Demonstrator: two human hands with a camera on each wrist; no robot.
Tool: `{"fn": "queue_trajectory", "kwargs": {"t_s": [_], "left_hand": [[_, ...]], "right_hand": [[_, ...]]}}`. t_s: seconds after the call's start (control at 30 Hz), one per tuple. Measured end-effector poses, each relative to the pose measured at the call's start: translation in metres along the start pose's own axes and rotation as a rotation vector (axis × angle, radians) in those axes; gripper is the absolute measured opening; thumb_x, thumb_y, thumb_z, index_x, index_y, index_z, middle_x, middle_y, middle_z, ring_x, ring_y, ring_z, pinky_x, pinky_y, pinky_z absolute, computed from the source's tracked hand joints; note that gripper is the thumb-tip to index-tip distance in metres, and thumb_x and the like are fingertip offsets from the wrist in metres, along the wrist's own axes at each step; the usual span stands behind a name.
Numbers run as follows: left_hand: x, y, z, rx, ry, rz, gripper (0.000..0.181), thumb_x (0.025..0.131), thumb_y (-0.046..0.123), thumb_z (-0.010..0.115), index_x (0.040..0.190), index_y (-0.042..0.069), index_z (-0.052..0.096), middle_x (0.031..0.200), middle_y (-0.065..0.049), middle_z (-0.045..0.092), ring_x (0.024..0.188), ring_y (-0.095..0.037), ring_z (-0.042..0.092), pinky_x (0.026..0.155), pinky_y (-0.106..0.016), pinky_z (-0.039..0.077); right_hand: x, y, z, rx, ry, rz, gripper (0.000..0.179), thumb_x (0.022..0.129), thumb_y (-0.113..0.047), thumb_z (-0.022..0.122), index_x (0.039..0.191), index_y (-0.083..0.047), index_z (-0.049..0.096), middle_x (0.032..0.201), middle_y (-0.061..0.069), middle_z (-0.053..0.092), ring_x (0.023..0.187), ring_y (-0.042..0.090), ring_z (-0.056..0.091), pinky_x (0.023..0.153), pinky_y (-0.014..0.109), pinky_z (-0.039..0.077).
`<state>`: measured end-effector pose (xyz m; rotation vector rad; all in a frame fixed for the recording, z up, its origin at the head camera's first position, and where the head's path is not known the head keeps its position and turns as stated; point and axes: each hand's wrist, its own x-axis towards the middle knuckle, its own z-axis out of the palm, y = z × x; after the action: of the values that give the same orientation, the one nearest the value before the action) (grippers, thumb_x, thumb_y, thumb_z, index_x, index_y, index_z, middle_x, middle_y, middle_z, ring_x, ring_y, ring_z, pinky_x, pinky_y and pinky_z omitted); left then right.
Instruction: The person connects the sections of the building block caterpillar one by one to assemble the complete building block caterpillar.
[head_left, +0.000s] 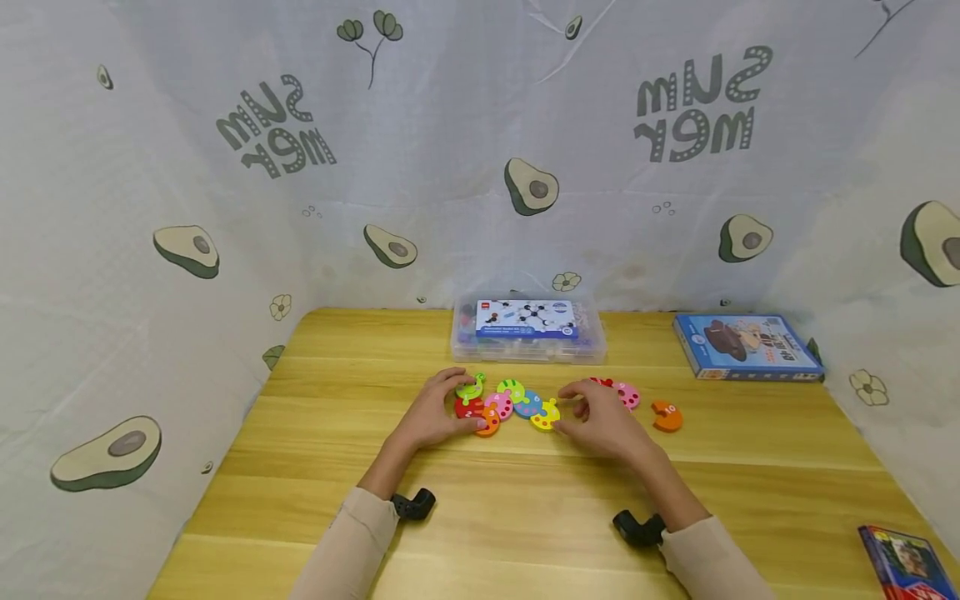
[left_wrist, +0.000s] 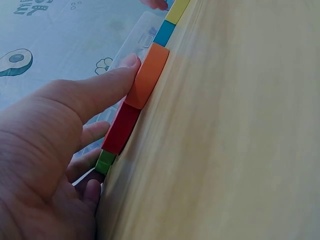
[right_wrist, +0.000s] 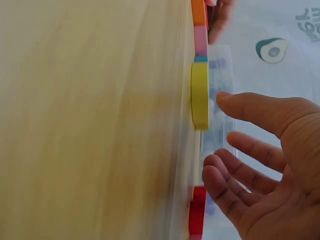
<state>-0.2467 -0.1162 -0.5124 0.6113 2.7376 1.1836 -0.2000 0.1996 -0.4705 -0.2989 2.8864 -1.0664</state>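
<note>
A chain of joined wooden number-puzzle pieces lies flat on the table, shaped like a caterpillar with a green smiling head (head_left: 470,390). My left hand (head_left: 433,414) holds its left end, the thumb against the orange piece (left_wrist: 148,75) and the fingers around the head and the red piece (left_wrist: 121,127). Pink (head_left: 498,406), striped green (head_left: 511,389), blue (head_left: 528,404) and yellow (head_left: 545,416) pieces continue rightward. Beside the yellow piece, my right hand (head_left: 606,422) hovers with loosely bent fingers and nothing between them. Its thumb tip is close to that piece.
Partly hidden behind the right hand lie a red piece and a pink piece (head_left: 627,395). An orange piece marked 10 (head_left: 667,416) lies farther right. A clear plastic case (head_left: 528,350) and a blue box (head_left: 748,347) stand behind; another box (head_left: 909,563) sits front right.
</note>
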Motion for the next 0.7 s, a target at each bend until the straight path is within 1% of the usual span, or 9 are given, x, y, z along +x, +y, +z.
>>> {"fn": "queue_trajectory", "kwargs": {"t_s": [0.1,0.2,0.33,0.43,0.6,0.7], "left_hand": [[0.000,0.001,0.000,0.001,0.005,-0.002,0.073,0.079,0.049,0.086,0.142,0.021,0.061,0.161,-0.004,0.042,0.151,-0.034,0.035,0.120,-0.062,0.034],[-0.001,0.001,0.001,-0.004,0.001,-0.004,0.073,0.079,0.048,0.086,0.142,0.020,0.061,0.161,-0.004,0.042,0.151,-0.034,0.035,0.121,-0.061,0.033],[-0.001,0.001,0.001,-0.011,-0.008,-0.004,0.073,0.080,0.046,0.086,0.143,0.020,0.061,0.162,-0.003,0.041,0.152,-0.034,0.036,0.122,-0.060,0.032],[-0.001,0.001,0.001,-0.014,-0.010,0.000,0.073,0.080,0.045,0.086,0.143,0.020,0.060,0.162,-0.003,0.041,0.152,-0.034,0.036,0.122,-0.060,0.032],[-0.001,0.001,0.000,-0.007,-0.013,0.008,0.072,0.081,0.046,0.086,0.143,0.020,0.060,0.163,-0.003,0.041,0.152,-0.034,0.036,0.122,-0.059,0.032],[-0.001,0.001,0.000,-0.004,-0.020,0.009,0.072,0.081,0.045,0.086,0.144,0.020,0.060,0.163,-0.003,0.041,0.152,-0.034,0.036,0.122,-0.060,0.032]], "right_hand": [[-0.003,0.007,-0.007,-0.009,0.043,-0.003,0.041,0.085,-0.022,0.084,0.120,-0.004,0.070,0.103,0.010,0.067,0.087,0.022,0.057,0.078,0.032,0.051],[-0.007,0.016,-0.014,-0.013,0.065,0.000,0.041,0.087,-0.020,0.083,0.121,-0.002,0.069,0.101,0.012,0.065,0.086,0.023,0.057,0.076,0.032,0.051],[-0.011,0.025,-0.024,-0.003,0.072,0.037,0.041,0.088,-0.021,0.082,0.121,-0.001,0.067,0.105,0.013,0.065,0.088,0.023,0.056,0.076,0.031,0.051],[-0.012,0.032,-0.031,-0.008,0.079,0.060,0.042,0.088,-0.023,0.082,0.122,-0.001,0.067,0.105,0.014,0.065,0.088,0.024,0.055,0.074,0.028,0.050],[-0.010,0.043,-0.037,-0.031,0.108,0.062,0.045,0.087,-0.022,0.083,0.123,0.001,0.067,0.099,0.014,0.066,0.084,0.022,0.057,0.070,0.024,0.051],[-0.007,0.046,-0.038,-0.039,0.115,0.064,0.045,0.087,-0.019,0.083,0.123,0.002,0.067,0.100,0.014,0.066,0.083,0.021,0.058,0.068,0.024,0.052]]}}
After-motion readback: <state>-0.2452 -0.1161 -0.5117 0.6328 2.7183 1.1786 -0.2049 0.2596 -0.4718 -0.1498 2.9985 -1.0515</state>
